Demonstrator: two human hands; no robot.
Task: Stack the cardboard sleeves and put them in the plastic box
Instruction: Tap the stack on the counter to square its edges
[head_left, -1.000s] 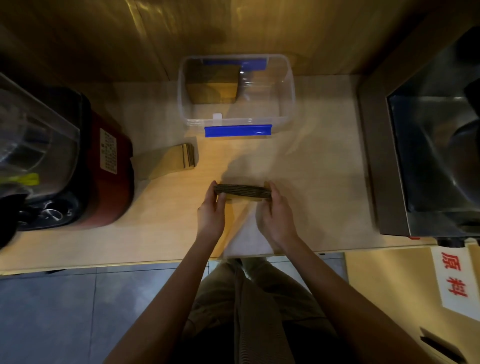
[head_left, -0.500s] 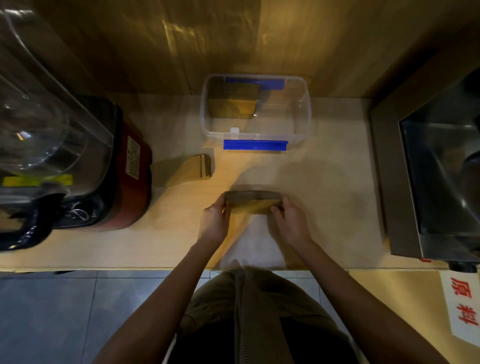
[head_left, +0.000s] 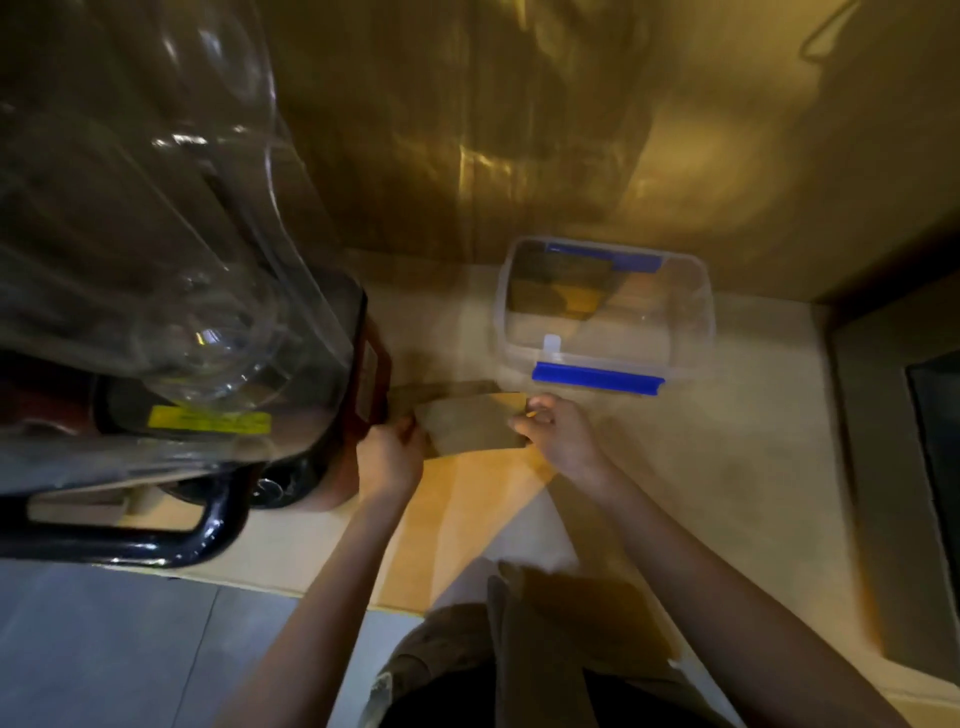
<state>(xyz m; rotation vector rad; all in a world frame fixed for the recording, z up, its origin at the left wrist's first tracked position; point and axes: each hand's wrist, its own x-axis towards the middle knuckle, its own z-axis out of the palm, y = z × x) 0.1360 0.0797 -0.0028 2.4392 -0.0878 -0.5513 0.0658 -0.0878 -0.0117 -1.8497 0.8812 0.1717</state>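
Observation:
A flat stack of brown cardboard sleeves (head_left: 475, 423) is gripped at both ends, my left hand (head_left: 389, 457) on its left end and my right hand (head_left: 558, 434) on its right end. It lies over a second pile of sleeves (head_left: 441, 387) resting on the counter by the blender. The clear plastic box (head_left: 691, 332) with blue clips stands just beyond my right hand, lid off. Some brown sleeves (head_left: 558, 291) stand in its far left corner.
A large blender (head_left: 171, 322) with a clear jug, red base and black handle fills the left side, close to my left hand. A steel appliance (head_left: 893, 467) borders the counter on the right. A wooden wall (head_left: 519, 130) rises behind the box.
Both hands have carried the held stack left and away from me, onto the other pile by the blender. The stack has turned from edge-on to flat. The view has shifted left.

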